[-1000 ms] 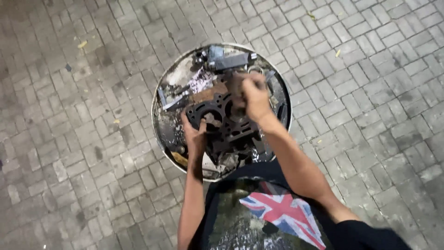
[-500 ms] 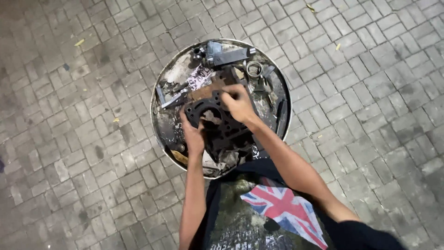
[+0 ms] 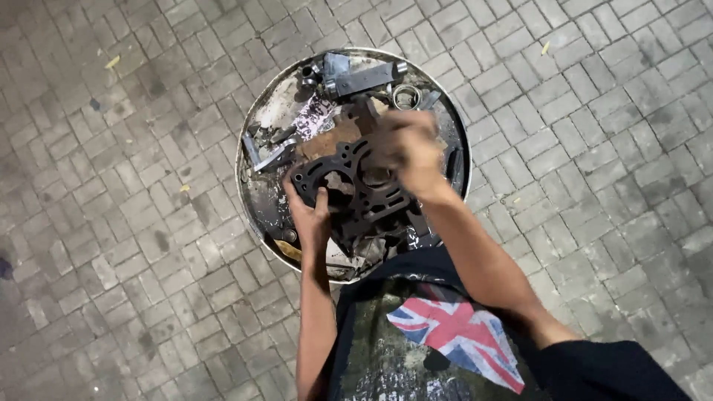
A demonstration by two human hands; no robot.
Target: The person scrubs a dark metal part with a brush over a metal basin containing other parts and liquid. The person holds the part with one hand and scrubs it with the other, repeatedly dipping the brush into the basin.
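Note:
A dark, greasy metal engine part (image 3: 356,197) with round bores lies on top of a round drum lid (image 3: 260,200) on the paving. My left hand (image 3: 310,215) grips its near left edge and holds it steady. My right hand (image 3: 407,152) is above the part's far right side, blurred from motion, fingers curled; whether it holds a small tool or rag I cannot tell.
The drum top is cluttered with a grey metal block (image 3: 360,76), a metal ring (image 3: 406,96), a brown cardboard scrap (image 3: 330,139) and small tools (image 3: 267,157). Grey brick paving (image 3: 126,223) surrounds the drum. My dark printed shirt (image 3: 423,341) fills the lower frame.
My right hand moved back and forth over the part, from the far side toward the middle, then right again. The left hand kept its grip. The camera view shifted slightly.

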